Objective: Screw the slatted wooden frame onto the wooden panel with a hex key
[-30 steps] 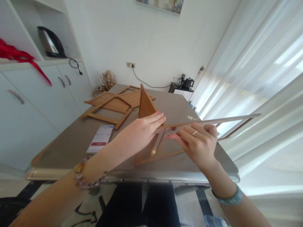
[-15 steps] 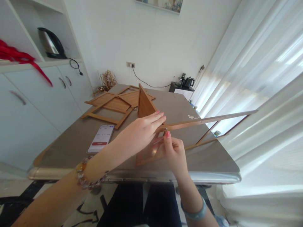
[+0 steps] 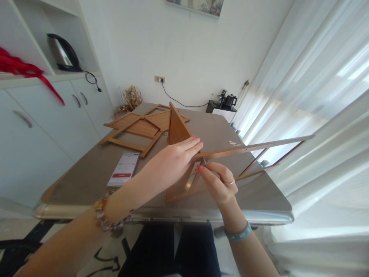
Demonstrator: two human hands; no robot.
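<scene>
A wooden frame [image 3: 230, 152] stands on its side, its long rail slanting up to the right. At its near-left end a wooden panel [image 3: 178, 127] rises at an angle and meets the rail. My left hand [image 3: 181, 152] holds this corner, its fingers laid together over the joint; its thumb is hidden. Just below the rail, my right hand [image 3: 217, 181] is closed, thumb and fingertips pinching a small metal hex key [image 3: 204, 161] at the rail's underside. Most of the key is hidden by the fingers.
Several wooden frames and panels [image 3: 138, 132] lie stacked at the back left of the grey table [image 3: 161, 181]. A phone [image 3: 123, 169] with a running timer lies left of my forearm. Small metal parts [image 3: 165, 133] lie beside the stack. White curtains [image 3: 317, 154] hang close on the right.
My right hand has turned about the hex key, its knuckles swinging to the right and the fingers now curled over it. My left hand and the wooden frame have stayed put.
</scene>
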